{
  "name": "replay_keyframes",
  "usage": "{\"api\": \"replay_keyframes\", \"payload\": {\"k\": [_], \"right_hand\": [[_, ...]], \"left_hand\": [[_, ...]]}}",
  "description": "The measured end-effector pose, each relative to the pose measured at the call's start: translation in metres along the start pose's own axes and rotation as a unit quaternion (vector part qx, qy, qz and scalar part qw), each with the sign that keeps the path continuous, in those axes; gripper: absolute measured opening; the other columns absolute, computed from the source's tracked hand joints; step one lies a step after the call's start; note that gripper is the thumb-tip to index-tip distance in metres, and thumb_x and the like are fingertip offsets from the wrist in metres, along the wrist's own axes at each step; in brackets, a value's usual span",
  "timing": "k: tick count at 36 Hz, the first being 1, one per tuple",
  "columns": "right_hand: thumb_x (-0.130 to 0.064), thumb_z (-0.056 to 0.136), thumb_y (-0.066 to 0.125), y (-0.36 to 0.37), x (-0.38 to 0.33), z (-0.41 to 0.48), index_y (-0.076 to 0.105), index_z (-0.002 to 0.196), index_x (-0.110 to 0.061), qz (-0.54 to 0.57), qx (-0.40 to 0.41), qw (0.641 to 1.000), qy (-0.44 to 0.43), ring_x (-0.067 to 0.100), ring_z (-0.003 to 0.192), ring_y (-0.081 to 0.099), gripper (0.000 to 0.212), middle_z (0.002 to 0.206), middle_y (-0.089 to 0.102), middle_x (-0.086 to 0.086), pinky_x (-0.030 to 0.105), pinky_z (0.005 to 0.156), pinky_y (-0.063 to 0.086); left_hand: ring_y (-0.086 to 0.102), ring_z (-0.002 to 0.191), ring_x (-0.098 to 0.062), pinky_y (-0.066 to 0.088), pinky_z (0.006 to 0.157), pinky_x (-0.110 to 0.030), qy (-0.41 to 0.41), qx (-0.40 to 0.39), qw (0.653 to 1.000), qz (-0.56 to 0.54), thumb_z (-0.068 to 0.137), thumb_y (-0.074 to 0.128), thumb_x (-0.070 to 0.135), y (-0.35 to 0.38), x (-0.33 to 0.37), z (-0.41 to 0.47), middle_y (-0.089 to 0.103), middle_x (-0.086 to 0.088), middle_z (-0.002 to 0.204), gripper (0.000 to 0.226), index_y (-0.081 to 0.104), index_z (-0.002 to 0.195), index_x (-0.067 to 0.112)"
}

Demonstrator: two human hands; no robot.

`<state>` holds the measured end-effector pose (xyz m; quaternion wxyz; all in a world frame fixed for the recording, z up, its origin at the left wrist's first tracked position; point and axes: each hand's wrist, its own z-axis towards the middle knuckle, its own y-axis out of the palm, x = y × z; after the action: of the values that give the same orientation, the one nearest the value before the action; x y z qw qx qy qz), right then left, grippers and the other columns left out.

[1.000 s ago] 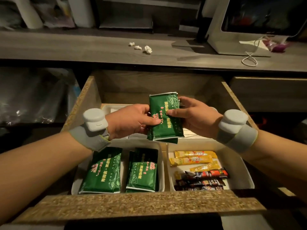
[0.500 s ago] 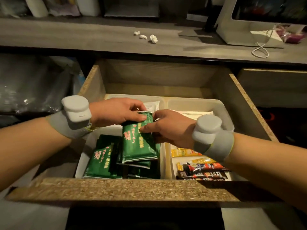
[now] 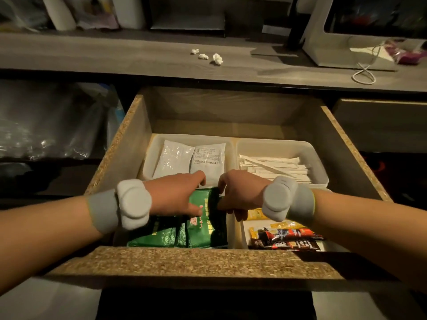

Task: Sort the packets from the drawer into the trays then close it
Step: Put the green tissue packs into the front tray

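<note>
The wooden drawer (image 3: 120, 144) stands pulled out, with white trays inside. My left hand (image 3: 175, 195) and my right hand (image 3: 240, 195) both grip a green packet (image 3: 205, 218), pressed down low in the near left tray on top of other green packets (image 3: 159, 236). The near right tray (image 3: 238, 229) holds yellow and dark red-black sachets (image 3: 286, 236). Two white packets (image 3: 189, 158) lie in the far left tray (image 3: 157, 139). White paper sticks (image 3: 277, 167) fill the far right tray (image 3: 318, 158).
The drawer's chipboard front edge (image 3: 191, 262) runs across below my wrists. Above is a grey desktop (image 3: 115, 56) with crumpled paper bits (image 3: 208, 57), a white cord (image 3: 364, 75) and a white stand (image 3: 335, 51). A second, shut drawer front (image 3: 381, 121) sits to the right.
Both hands have lowered the green packet from above the drawer down into the near left tray onto the other green packets. The far trays, hidden before, now show.
</note>
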<state>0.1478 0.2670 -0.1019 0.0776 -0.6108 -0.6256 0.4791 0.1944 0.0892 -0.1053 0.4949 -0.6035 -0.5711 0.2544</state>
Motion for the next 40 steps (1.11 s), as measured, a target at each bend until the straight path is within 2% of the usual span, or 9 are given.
{"api": "replay_keyframes", "payload": {"k": [10, 14, 17, 23, 27, 31, 33, 37, 40], "right_hand": [[-0.021, 0.093, 0.061, -0.068, 0.023, -0.017, 0.067, 0.096, -0.005, 0.077, 0.133, 0.988, -0.033, 0.020, 0.051, 0.067, 0.017, 0.070, 0.072, 0.008, 0.027, 0.047, 0.055], [-0.023, 0.094, 0.060, -0.091, 0.051, -0.022, 0.069, 0.093, -0.006, 0.085, 0.183, 0.979, 0.005, 0.019, 0.056, 0.067, 0.019, 0.073, 0.072, 0.009, 0.026, 0.053, 0.057], [-0.023, 0.094, 0.060, -0.097, 0.069, -0.019, 0.069, 0.094, -0.006, 0.094, 0.192, 0.976, 0.038, 0.018, 0.056, 0.066, 0.019, 0.073, 0.072, 0.009, 0.025, 0.053, 0.055], [-0.023, 0.094, 0.060, -0.095, 0.098, -0.016, 0.068, 0.092, -0.008, 0.079, 0.193, 0.976, 0.069, 0.015, 0.055, 0.064, 0.017, 0.074, 0.071, 0.007, 0.022, 0.050, 0.052], [-0.022, 0.094, 0.059, -0.101, 0.110, -0.011, 0.067, 0.092, -0.008, 0.069, 0.223, 0.970, 0.073, 0.014, 0.059, 0.065, 0.017, 0.076, 0.071, 0.007, 0.021, 0.052, 0.052], [-0.030, 0.094, 0.058, -0.112, 0.117, 0.013, 0.065, 0.095, -0.008, 0.029, 0.279, 0.958, 0.066, 0.023, 0.081, 0.068, 0.023, 0.089, 0.069, 0.009, 0.035, 0.071, 0.057], [-0.033, 0.094, 0.056, -0.121, 0.115, 0.033, 0.065, 0.101, -0.009, 0.001, 0.295, 0.953, 0.062, 0.026, 0.089, 0.066, 0.027, 0.095, 0.068, 0.007, 0.040, 0.081, 0.056], [-0.037, 0.099, 0.048, -0.132, 0.107, 0.072, 0.067, 0.106, -0.007, -0.060, 0.284, 0.955, 0.064, 0.028, 0.092, 0.066, 0.037, 0.103, 0.069, 0.011, 0.039, 0.082, 0.053], [-0.043, 0.100, 0.041, -0.135, 0.103, 0.094, 0.070, 0.094, -0.005, -0.110, 0.243, 0.960, 0.081, 0.028, 0.085, 0.065, 0.049, 0.094, 0.069, 0.013, 0.035, 0.075, 0.050]], "left_hand": [[0.056, 0.090, -0.013, 0.048, 0.077, -0.030, 0.038, 0.051, 0.995, 0.074, 0.080, 0.066, 0.058, -0.011, 0.001, 0.000, 0.052, 0.008, 0.115, 0.057, 0.041, 0.118, 0.025], [0.057, 0.076, -0.008, 0.042, 0.063, -0.022, 0.019, -0.038, 0.998, 0.037, 0.082, 0.067, 0.053, -0.011, 0.002, 0.002, 0.065, 0.010, 0.089, 0.040, 0.048, 0.103, 0.026], [0.060, 0.079, -0.006, 0.043, 0.066, -0.020, 0.032, -0.063, 0.997, -0.004, 0.083, 0.069, 0.048, -0.004, 0.004, 0.005, 0.067, 0.011, 0.089, 0.032, 0.052, 0.100, 0.027], [0.057, 0.072, -0.006, 0.043, 0.063, -0.021, 0.040, -0.029, 0.999, 0.003, 0.089, 0.056, 0.056, -0.019, 0.002, 0.011, 0.063, 0.012, 0.079, 0.027, 0.057, 0.087, 0.028], [0.064, 0.064, -0.007, 0.052, 0.068, -0.027, 0.012, 0.024, 0.998, -0.061, 0.093, 0.057, 0.044, -0.045, -0.013, 0.021, 0.068, 0.009, 0.072, 0.023, 0.058, 0.080, 0.025], [0.064, 0.082, -0.013, 0.052, 0.076, -0.032, -0.048, 0.129, 0.989, -0.046, 0.092, 0.057, 0.040, -0.065, -0.050, 0.059, 0.067, 0.007, 0.093, 0.013, 0.061, 0.091, 0.028], [0.061, 0.092, -0.016, 0.049, 0.081, -0.032, -0.090, 0.157, 0.983, -0.019, 0.093, 0.054, 0.043, -0.075, -0.068, 0.083, 0.062, 0.002, 0.108, 0.022, 0.063, 0.104, 0.026], [0.058, 0.106, -0.020, 0.044, 0.084, -0.030, -0.156, 0.118, 0.981, -0.015, 0.098, 0.039, 0.053, -0.083, -0.084, 0.122, 0.059, -0.003, 0.125, 0.048, 0.056, 0.128, 0.020], [0.051, 0.125, -0.025, 0.039, 0.102, -0.035, -0.182, 0.051, 0.982, -0.024, 0.099, 0.026, 0.058, -0.081, -0.078, 0.138, 0.054, -0.005, 0.140, 0.063, 0.049, 0.140, 0.016]]}}
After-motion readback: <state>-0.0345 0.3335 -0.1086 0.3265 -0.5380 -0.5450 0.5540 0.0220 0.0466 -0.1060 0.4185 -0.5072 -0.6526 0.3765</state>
